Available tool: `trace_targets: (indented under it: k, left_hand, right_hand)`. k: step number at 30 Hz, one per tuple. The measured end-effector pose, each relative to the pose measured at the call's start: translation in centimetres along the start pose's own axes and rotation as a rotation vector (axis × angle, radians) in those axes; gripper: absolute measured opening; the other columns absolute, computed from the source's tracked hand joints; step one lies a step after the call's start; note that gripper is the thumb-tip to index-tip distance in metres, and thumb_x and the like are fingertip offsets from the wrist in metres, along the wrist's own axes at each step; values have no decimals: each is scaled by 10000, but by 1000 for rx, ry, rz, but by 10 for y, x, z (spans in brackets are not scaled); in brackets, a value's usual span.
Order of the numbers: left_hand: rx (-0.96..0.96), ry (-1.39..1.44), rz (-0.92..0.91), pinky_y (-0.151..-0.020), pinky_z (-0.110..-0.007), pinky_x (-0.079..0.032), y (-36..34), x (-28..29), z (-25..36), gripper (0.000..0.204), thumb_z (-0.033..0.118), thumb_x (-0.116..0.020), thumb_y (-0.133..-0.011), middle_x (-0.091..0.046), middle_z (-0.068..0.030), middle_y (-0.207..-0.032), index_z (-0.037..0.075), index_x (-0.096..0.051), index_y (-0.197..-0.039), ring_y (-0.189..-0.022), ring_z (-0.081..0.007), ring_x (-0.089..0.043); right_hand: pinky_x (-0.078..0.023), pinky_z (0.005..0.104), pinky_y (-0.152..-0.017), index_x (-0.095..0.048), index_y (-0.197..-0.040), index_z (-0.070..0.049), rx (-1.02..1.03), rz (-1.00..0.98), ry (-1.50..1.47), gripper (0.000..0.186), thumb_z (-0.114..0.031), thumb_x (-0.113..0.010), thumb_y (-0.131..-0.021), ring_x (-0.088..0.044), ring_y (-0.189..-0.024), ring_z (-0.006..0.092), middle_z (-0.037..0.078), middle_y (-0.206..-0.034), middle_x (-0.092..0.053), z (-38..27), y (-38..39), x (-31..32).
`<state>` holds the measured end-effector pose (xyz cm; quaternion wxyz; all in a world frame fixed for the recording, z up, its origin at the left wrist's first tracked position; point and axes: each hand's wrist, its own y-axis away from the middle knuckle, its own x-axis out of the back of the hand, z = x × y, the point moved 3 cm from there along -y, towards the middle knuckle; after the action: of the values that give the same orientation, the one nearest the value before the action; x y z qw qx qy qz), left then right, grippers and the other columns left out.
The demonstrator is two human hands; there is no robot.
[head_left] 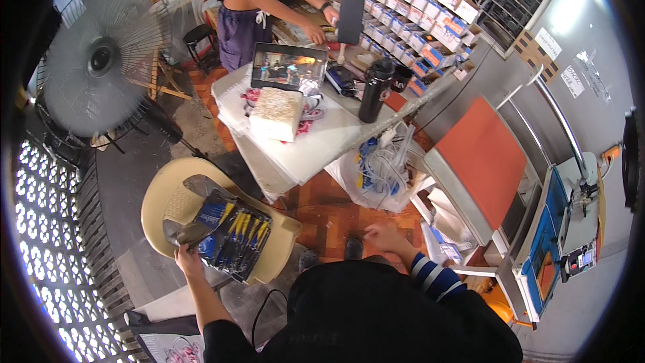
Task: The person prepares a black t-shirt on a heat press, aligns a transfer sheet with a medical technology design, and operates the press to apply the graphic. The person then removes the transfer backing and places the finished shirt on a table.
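1. Left hand [190,262]: fingers bent at near-left edge of black, blue and yellow plastic packets [232,236]; can't tell if gripped
2. Packets spread in overlapping pile on cream moulded-plastic chair [158,195] — front-left of person
3. Right hand [384,236]: loosely open, nothing seen in it; above orange-brown patterned floor [324,225] — well apart from packets

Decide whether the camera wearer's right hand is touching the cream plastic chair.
Apart. The head view plainly shows orange-brown floor between the right hand and the nearest edge of the cream plastic chair.
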<state>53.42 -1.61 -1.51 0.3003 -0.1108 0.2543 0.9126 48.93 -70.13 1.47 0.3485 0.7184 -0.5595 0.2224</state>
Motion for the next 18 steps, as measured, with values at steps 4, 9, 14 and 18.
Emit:
trace_targets:
  k: [4,9,14,18]
  left_hand:
    - [13,147,-532,-750,-419,-611,66,-57,71,219,-79,-584,-774,-706,-132,-997,65,-572,-937,-906,-300,-716]
    - [316,167,-969,-835,-448,-621,184,-134,103,505,-90,-593,-722,-711,-175,-1136,27,-627,-1213,-951,-319,-724]
    - [670,-96,-1065,-860,-354,-587,253,-184,101,405,-24,-705,-824,-726,-147,-1114,-50,-643,-1223,-946,-257,-720]
    - [397,-688,-1151,-860,-299,-561,234,-195,44,304,117,-828,-852,-759,-61,-1002,-31,-728,-1098,-932,-132,-699]
  right_hand:
    - [-560,368,-882,-701,-1201,-85,-6,-170,-370,370,-373,-694,-969,-718,-1049,271,136,-1110,-750,-158,-24,-43]
    - [-537,420,-961,-620,-1334,-90,-320,-392,-1525,492,-364,-739,-944,-640,-1207,258,68,-1310,-672,-197,-50,-61]
    - [-544,397,-1001,-626,-1314,-3,-113,-138,-1596,503,-120,-814,-863,-699,-1082,227,98,-1170,-731,-209,-18,22]
    - [-565,387,-967,-663,-1258,2,5,62,-1343,419,-27,-795,-861,-715,-1039,213,102,-1166,-739,-191,25,54]
